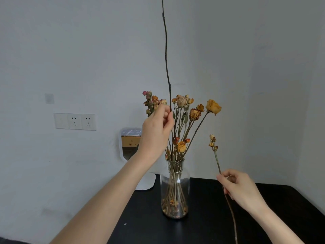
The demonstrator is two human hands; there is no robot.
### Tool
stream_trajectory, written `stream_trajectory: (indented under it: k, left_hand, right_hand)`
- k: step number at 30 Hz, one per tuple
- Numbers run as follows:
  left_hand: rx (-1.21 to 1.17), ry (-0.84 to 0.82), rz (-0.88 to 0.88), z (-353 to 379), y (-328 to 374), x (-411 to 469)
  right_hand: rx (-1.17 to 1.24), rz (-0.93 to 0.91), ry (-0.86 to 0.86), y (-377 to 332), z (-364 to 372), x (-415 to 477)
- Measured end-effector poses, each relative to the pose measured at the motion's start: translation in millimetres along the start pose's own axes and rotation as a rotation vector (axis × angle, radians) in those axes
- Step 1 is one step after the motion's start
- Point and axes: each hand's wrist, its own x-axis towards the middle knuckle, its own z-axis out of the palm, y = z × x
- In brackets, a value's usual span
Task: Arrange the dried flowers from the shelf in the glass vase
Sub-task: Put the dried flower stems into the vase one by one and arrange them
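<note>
A clear glass vase (175, 189) stands on the black table (202, 226), holding several dried yellow and orange roses (194, 113). My left hand (156, 131) pinches a long bare dark stem (166, 55) just above the bouquet; the stem rises out of the top of the view and its lower part runs down among the flowers. My right hand (241, 189), to the right of the vase, grips a thin dried flower sprig (213, 144) with small pale buds at its tip; its long stem hangs down past the hand.
A small white-framed mirror (130, 143) on a white base stands behind the vase against the grey wall. A wall socket panel (75, 121) is at the left. The table's right corner meets the room corner.
</note>
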Motion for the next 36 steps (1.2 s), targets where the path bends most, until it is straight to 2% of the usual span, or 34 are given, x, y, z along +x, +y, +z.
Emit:
stream_trajectory:
  k: [9, 12, 16, 23, 28, 32, 36]
  left_hand:
    - [0.025, -0.004, 0.014, 0.7, -2.5, -3.8]
    - [0.016, -0.069, -0.010, 3.7, -6.4, -7.8]
    - [0.014, -0.198, -0.077, 11.5, -9.1, -17.6]
    - [-0.021, -0.220, -0.202, 20.0, -10.5, -10.0]
    - [0.052, -0.253, -0.267, 26.1, -16.1, -4.7]
    - [0.134, -0.352, -0.359, 32.2, -19.2, -2.9]
    - [0.089, -0.279, -0.367, 34.6, -13.9, -1.5]
  right_hand:
    - [-0.013, -0.003, -0.002, -0.3, 5.4, -1.0]
    - [-0.012, -0.002, -0.007, 0.9, 5.1, -1.3]
    - [-0.009, 0.007, -0.009, 1.3, 6.5, -1.3]
    - [-0.013, 0.008, -0.015, 3.3, 7.5, 0.0]
    - [-0.010, 0.018, -0.019, 7.5, 9.3, 1.2]
    - [-0.010, 0.021, -0.019, 9.8, 11.5, 0.9]
    - [-0.015, 0.026, -0.021, 10.7, 12.3, 1.1]
